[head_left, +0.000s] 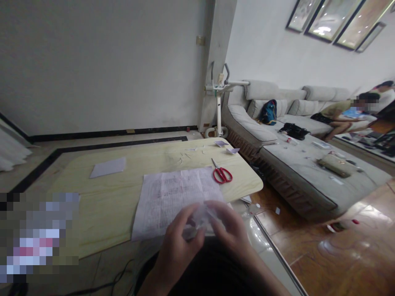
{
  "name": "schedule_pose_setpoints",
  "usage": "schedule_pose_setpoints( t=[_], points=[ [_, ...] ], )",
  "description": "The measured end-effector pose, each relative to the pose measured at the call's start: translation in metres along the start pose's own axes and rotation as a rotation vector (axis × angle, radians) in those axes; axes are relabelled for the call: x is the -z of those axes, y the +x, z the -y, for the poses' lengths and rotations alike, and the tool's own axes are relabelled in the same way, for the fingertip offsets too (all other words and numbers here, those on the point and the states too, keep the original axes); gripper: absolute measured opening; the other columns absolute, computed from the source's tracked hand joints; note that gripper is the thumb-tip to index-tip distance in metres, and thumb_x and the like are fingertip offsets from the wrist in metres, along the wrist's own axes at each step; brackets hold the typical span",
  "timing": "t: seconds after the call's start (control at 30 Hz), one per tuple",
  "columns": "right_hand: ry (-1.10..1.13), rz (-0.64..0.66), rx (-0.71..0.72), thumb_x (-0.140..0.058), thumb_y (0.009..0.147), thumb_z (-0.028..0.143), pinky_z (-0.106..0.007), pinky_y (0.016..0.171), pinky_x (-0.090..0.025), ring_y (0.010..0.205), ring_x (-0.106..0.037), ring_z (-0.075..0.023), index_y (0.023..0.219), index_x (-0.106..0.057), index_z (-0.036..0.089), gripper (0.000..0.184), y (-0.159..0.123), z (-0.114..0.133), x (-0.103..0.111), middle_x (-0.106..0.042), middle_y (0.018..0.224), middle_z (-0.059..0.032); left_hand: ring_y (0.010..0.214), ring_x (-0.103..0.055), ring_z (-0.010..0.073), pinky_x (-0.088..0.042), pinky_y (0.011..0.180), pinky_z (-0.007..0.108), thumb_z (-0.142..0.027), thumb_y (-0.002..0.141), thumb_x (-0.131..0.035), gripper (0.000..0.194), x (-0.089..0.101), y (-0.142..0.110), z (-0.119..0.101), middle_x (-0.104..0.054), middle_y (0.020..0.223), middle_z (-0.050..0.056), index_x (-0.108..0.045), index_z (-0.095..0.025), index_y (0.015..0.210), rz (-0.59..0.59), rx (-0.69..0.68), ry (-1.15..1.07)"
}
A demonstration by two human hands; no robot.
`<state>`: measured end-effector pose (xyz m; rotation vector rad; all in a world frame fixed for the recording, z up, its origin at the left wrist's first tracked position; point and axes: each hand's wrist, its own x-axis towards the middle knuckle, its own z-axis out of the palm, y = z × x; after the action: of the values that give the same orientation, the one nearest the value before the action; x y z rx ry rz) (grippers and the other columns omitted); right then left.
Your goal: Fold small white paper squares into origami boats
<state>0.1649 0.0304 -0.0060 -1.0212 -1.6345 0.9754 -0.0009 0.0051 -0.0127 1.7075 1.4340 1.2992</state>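
While bare tabletop (106,205) opens left of the printed sheet (173,195), which reaches the tabletop's near edge, my left hand (182,232) and right hand (231,225) pinch a blurred white scrap (202,216) by that sheet's near side, its direction and long axis too smeared to tell.

The left grip (180,232) and right grip (231,226) are partly hiding a blurred white thing (202,216); the view is cropping a curtain (12,150).
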Motion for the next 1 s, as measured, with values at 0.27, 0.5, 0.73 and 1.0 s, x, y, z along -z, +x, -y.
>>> schedule_pose_setpoints(
  t=[0.27, 0.5, 0.73, 1.0],
  points=[
    [0.062, -0.034, 0.034, -0.057, 0.088, 0.021, -0.043, 0.088, -0.054, 0.107, -0.064, -0.0271, 0.116, -0.061, 0.024, 0.029, -0.009, 0.007, 0.001, -0.066, 0.12, -0.0119, 0.097, -0.069, 0.0223, -0.057, 0.084, 0.031, -0.016, 0.078, -0.065, 0.042, 0.007, -0.005, -0.003, -0.071, 0.112, 0.007, -0.06, -0.022, 0.118, -0.032, -0.157, 0.081],
    [-0.025, -0.027, 0.103, -0.054, 0.084, 0.011, -0.038, 0.086, -0.053, 0.103, -0.063, -0.0239, 0.117, -0.057, 0.025, 0.036, -0.01, 0.01, -0.001, -0.065, 0.118, -0.0095, 0.107, -0.066, 0.0223, -0.055, 0.091, 0.031, -0.009, 0.079, -0.06, 0.044, 0.006, -0.004, -0.004, -0.069, 0.118, 0.008, -0.055, -0.024, 0.121, -0.047, -0.231, 0.141],
    [-0.154, -0.035, 0.105, -0.054, 0.085, 0.013, -0.035, 0.084, -0.052, 0.094, -0.064, -0.0219, 0.112, -0.06, 0.022, 0.029, -0.008, 0.016, 0.0, -0.069, 0.103, -0.0069, 0.105, -0.065, 0.0212, -0.054, 0.09, 0.03, -0.013, 0.081, -0.059, 0.036, 0.006, -0.004, 0.0, -0.069, 0.115, 0.007, -0.057, -0.022, 0.115, 0.006, -0.198, 0.096],
    [-0.147, -0.012, 0.192, -0.06, 0.079, 0.007, -0.033, 0.086, -0.05, 0.096, -0.062, -0.0206, 0.1, -0.063, 0.02, 0.024, -0.003, 0.018, -0.002, -0.066, 0.102, -0.0061, 0.08, -0.065, 0.0179, -0.056, 0.071, 0.026, -0.033, 0.088, -0.059, 0.021, 0.008, 0.005, -0.003, -0.069, 0.092, 0.004, -0.067, -0.02, 0.103, 0.017, 0.033, -0.088]
  ],
)
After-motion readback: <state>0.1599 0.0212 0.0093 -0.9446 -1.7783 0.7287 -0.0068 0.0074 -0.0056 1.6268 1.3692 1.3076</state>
